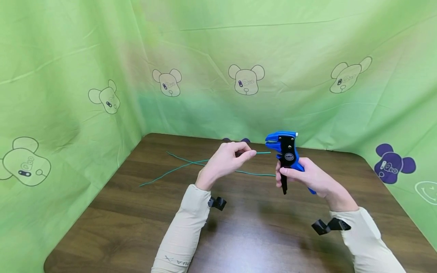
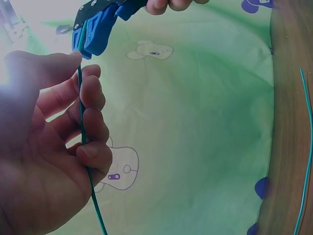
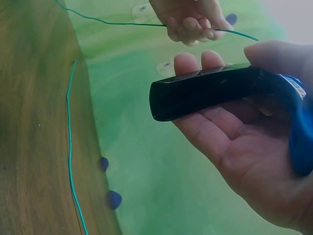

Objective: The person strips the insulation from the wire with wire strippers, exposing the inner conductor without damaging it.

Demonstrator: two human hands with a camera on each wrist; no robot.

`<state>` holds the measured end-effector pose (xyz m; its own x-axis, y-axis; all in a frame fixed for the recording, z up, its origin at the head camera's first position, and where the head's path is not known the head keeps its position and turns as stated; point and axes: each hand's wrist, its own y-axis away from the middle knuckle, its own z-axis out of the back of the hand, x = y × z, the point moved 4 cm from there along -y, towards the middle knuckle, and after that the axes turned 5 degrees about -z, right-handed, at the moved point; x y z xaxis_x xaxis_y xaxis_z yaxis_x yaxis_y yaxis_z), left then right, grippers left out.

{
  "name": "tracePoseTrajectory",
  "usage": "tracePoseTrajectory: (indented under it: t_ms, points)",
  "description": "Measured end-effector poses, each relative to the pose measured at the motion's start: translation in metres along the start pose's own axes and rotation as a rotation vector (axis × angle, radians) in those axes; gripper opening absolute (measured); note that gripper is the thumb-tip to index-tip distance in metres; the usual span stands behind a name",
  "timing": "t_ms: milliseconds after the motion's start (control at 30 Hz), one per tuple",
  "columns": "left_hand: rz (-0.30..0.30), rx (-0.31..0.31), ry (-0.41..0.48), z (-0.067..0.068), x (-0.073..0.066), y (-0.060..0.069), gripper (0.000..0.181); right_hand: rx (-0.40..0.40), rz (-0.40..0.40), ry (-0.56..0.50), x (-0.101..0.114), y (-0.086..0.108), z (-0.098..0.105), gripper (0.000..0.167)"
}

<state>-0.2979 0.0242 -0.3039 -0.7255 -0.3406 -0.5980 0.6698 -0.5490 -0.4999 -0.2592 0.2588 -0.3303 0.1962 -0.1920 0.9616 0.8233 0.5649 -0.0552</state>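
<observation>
My left hand (image 1: 227,159) pinches a thin green wire (image 1: 263,152) between thumb and fingertips, close to one end. The short end sticks out rightward, and the rest trails back to the left. My right hand (image 1: 312,175) grips a blue and black wire stripper (image 1: 288,151) by its handles, head up and mouth facing left. In the head view the wire tip is just below and beside that mouth. The left wrist view has the wire (image 2: 81,93) crossing the curled fingers and overlapping the blue jaws; whether they touch I cannot tell. The black handle (image 3: 205,93) fills the right wrist view.
A second green wire (image 1: 254,174) lies on the brown wooden table (image 1: 129,231), passing beneath the held one and behind both hands. Green cloth (image 1: 208,110) with bear-head prints hangs around the back and sides of the table.
</observation>
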Motion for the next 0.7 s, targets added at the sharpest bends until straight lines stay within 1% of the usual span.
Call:
tracePoseTrajectory:
  t_ms: [133,267,700]
  points:
    - [-0.008,-0.004,0.007,0.0010,-0.0008,-0.0002,0.020,0.005,-0.005,0.005,0.0009,-0.0003,-0.0012,0.011]
    - [-0.002,-0.008,0.007,0.0015,-0.0006,-0.0005,0.020,0.005,-0.008,0.014,0.0019,-0.0005,-0.0014,0.011]
    - [-0.007,-0.039,0.012,0.0085,-0.0042,0.0007,0.022,0.041,0.001,-0.007,0.0057,0.0000,-0.0045,0.011]
